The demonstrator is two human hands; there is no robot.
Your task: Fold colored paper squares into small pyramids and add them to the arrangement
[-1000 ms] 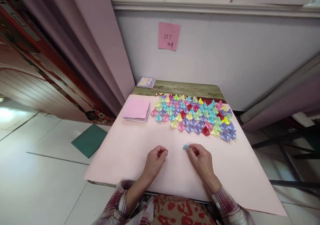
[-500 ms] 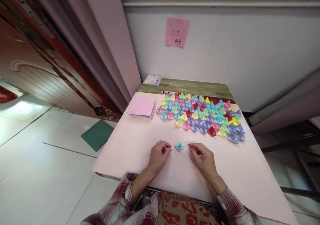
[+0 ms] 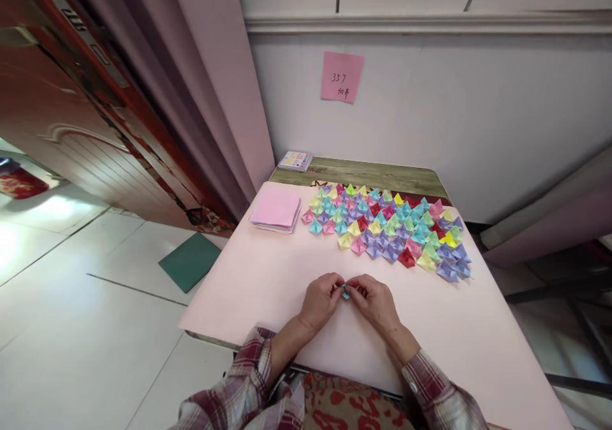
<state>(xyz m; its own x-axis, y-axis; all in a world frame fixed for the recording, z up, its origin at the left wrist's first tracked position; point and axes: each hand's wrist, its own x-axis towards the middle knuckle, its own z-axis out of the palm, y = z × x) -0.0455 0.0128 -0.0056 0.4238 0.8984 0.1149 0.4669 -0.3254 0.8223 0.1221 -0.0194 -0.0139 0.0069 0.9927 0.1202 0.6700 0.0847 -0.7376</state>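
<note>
A small teal folded-paper piece (image 3: 345,293) sits between my hands near the front of the pink-covered table (image 3: 268,277). My left hand (image 3: 321,299) pinches its left side, thumb and forefinger closed on it. On the opposite side my right hand (image 3: 373,301) has its thumb and fingertips closed on the same piece. The fingers cover most of the paper, so only a bit of teal shows between them. Beyond my hands lie many colourful folded-paper pieces (image 3: 382,226), grouped closely in purple, teal, yellow, pink, red and green.
A stack of square paper sheets (image 3: 276,210), pink on top, lies at the table's back left. Behind it is a small printed pack (image 3: 295,161) on the wooden tabletop. A pink note (image 3: 342,76) is stuck to the wall. A green square (image 3: 189,261) lies on the floor.
Both hands have moved inward from either side of the teal paper piece and now grip it. The piece lay untouched on the table before. The view has tilted slightly upward.
</note>
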